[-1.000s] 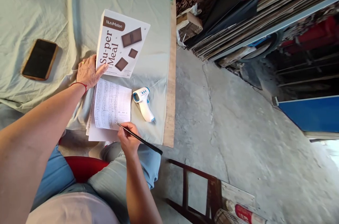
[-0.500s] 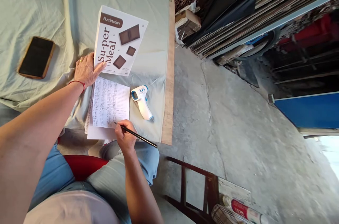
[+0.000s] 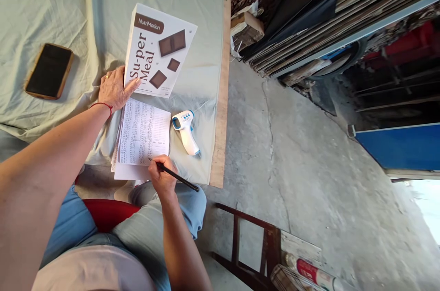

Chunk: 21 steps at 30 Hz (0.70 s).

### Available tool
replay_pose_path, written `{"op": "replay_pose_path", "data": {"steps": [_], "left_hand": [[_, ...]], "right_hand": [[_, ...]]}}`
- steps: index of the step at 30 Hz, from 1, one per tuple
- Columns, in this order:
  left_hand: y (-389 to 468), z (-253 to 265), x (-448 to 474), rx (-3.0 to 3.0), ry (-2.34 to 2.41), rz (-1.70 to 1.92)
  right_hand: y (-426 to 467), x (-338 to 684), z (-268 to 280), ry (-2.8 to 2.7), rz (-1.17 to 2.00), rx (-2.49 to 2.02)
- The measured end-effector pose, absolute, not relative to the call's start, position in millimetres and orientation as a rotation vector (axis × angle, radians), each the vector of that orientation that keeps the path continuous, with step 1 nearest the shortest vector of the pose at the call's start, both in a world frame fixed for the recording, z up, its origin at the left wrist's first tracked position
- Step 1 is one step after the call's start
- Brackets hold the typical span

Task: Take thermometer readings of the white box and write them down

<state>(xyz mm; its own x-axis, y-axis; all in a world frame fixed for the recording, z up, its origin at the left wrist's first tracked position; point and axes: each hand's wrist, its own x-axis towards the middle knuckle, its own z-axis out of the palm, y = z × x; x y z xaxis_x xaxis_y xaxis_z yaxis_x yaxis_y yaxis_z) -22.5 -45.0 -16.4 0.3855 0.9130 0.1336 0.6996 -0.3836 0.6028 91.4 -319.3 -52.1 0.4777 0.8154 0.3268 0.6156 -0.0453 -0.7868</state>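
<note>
My left hand (image 3: 115, 87) grips the lower left edge of a white "NutriMotion Su-per Meal" box (image 3: 177, 71). Its thumb lies on the printed front, and part of its fingers is hidden beside the box. Below the box, a sheet of paper (image 3: 137, 133) dense with small writing lies on top of other sheets. My right hand (image 3: 162, 175) holds a black pen (image 3: 182, 180), its tip touching or close to the paper's lower part. A white and blue infrared thermometer (image 3: 187, 133) rests just right of the paper.
A phone in a brown case (image 3: 49, 71) lies at the left on the pale green tablecloth (image 3: 195, 52). The table's wooden edge (image 3: 220, 135) shows at the right. Beyond are a concrete floor (image 3: 254, 158), a dark wooden chair (image 3: 270, 249) and stacked boards (image 3: 302, 25).
The view has shifted slightly, so the box and paper appear a little further right. The pen's rear end has swung slightly. Both hands keep their holds.
</note>
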Motion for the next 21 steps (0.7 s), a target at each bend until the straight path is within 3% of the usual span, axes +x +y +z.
{"op": "replay_pose_path", "data": {"steps": [21], "left_hand": [[-47.0, -13.1, -21.2, 2.196, 1.414, 0.617]], "right_hand": [[-321.3, 97.9, -56.8, -1.431, 0.014, -1.649]]}}
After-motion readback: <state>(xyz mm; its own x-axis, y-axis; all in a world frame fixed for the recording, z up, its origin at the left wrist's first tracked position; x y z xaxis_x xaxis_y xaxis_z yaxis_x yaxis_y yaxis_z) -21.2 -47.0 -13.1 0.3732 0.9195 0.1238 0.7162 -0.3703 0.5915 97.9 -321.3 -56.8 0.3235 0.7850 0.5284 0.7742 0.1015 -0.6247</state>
